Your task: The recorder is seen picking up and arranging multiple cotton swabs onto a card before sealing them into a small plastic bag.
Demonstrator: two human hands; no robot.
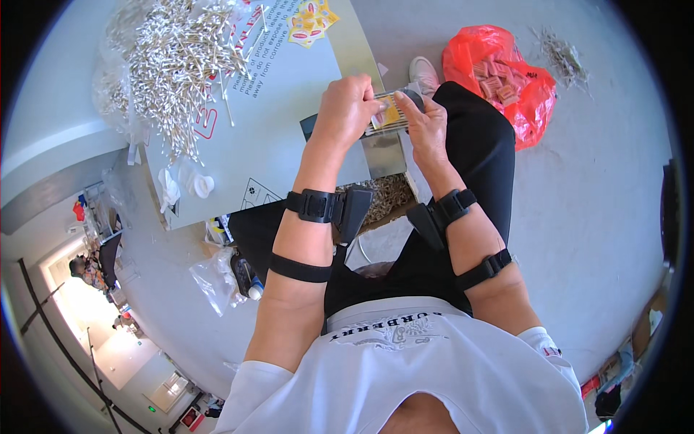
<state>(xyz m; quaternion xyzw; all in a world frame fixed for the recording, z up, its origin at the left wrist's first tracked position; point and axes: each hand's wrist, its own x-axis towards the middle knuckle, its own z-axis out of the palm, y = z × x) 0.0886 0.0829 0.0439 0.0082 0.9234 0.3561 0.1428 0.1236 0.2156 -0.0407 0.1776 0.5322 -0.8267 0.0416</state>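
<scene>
Hands [345,110] hold swab pkt [390,116]; swab pile [181,61] upper L.

- A white T-shirt [434,372] is worn, seen at 5 to 6 o'clock; its chest is marked with dark lettering [394,326] and a grey emblem [399,335].
- Short white sleeves are seen: the left sleeve [259,396] at 7 o'clock, the right sleeve [541,338] at 4, where a small dark-and-red mark is borne.
- Black trousers [488,148] are worn, seen at 2 o'clock.
- Black straps are fastened below the wrists, the left strap [316,206] near centre, the right strap [457,205] at 3 o'clock; by each a black wedge-shaped module [353,215] is carried.
- Black bands are worn nearer the elbows: the left band [300,267] at 7 to 8 o'clock, the buckled right band [483,270] at 4.
</scene>
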